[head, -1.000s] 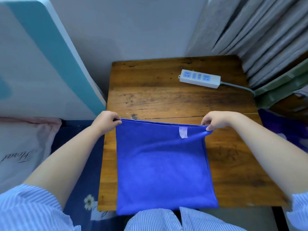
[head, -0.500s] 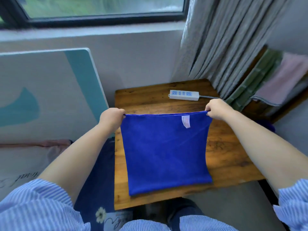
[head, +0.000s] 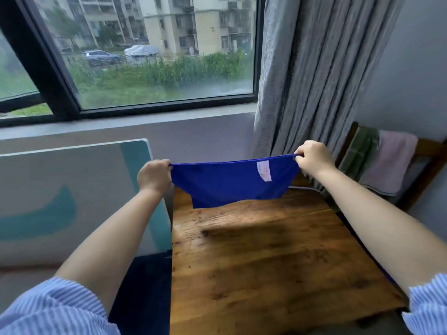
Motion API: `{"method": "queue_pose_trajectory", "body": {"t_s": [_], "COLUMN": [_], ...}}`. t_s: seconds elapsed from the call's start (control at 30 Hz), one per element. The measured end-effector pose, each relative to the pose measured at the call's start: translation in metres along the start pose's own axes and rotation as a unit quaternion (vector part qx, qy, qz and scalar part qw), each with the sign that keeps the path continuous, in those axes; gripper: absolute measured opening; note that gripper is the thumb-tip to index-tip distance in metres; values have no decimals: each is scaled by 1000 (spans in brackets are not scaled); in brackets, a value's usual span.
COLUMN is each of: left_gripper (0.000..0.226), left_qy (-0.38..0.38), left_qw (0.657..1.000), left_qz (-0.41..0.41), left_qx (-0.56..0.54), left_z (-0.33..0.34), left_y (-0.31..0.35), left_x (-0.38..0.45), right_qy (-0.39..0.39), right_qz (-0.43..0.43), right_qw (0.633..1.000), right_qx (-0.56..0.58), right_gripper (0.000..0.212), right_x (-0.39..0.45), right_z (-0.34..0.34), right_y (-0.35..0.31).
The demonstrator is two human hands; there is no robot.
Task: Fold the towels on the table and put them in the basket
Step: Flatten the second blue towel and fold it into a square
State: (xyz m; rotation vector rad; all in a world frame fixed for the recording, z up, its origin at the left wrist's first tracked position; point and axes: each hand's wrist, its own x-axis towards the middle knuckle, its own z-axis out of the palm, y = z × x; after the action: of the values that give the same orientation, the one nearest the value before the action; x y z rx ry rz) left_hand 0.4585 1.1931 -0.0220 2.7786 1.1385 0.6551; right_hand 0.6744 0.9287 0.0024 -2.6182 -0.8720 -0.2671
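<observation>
While each hand's grip, left (head: pixel 154 176) and right (head: pixel 313 157), pinches a top corner, the blue towel (head: pixel 229 183) stretches nine-to-three above the bench (head: pixel 266 262).

The raised blue towel (head: pixel 232 182) is covering the far end of the wooden table (head: pixel 266 262). The table's near edge is running off the bottom of the frame. The white label (head: pixel 264 170) is showing print too small to read.

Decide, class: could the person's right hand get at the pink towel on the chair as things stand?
Probably not yet: the right hand grips the blue towel with the left hand. The pink towel hangs unobstructed nearby.
</observation>
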Motion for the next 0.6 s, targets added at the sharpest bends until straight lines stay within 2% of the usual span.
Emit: {"method": "queue_pose_trajectory", "body": {"t_s": [0.07,0.13,0.23,0.27,0.33,0.4,0.47,0.53,0.6], "left_gripper": [29,28,25,24,22,23,25,25,25], "left_qy": [17,30,71,90,106,37,-45,-80,-101], "left_qw": [1000,999,995,992,987,995,999,995,991], "left_qz": [10,13,30,36,39,17,4,-5,-25], "left_qx": [1,-10,-59,-81,-118,-86,-2,59,79], "left_z": [-1,-4,-5,-5,-4,-1,5,11,19], "left_y": [1,2,1,2,8,11,15,18,19], "left_x": [3,2,-2,-4,-6,-5,-1,-2,0], "right_qy": [-14,-90,-187,-175,-89,-55,-134,-160,-132], "right_qz": [-18,-44,-18,-10,14,17,1,14,33], "right_qw": [1000,995,978,975,974,983,988,987,991], "right_qx": [9,23,90,134,208,172,76,27,17], "right_gripper": [24,20,7,8,8,16,20,20,19], "right_x": [5,8,9,8,8,7,3,3,9], "right_z": [-10,-19,-30,-31,-29,-16,-1,15,23], "right_y": [1,7,17,18,22,20,17,21,25]}}
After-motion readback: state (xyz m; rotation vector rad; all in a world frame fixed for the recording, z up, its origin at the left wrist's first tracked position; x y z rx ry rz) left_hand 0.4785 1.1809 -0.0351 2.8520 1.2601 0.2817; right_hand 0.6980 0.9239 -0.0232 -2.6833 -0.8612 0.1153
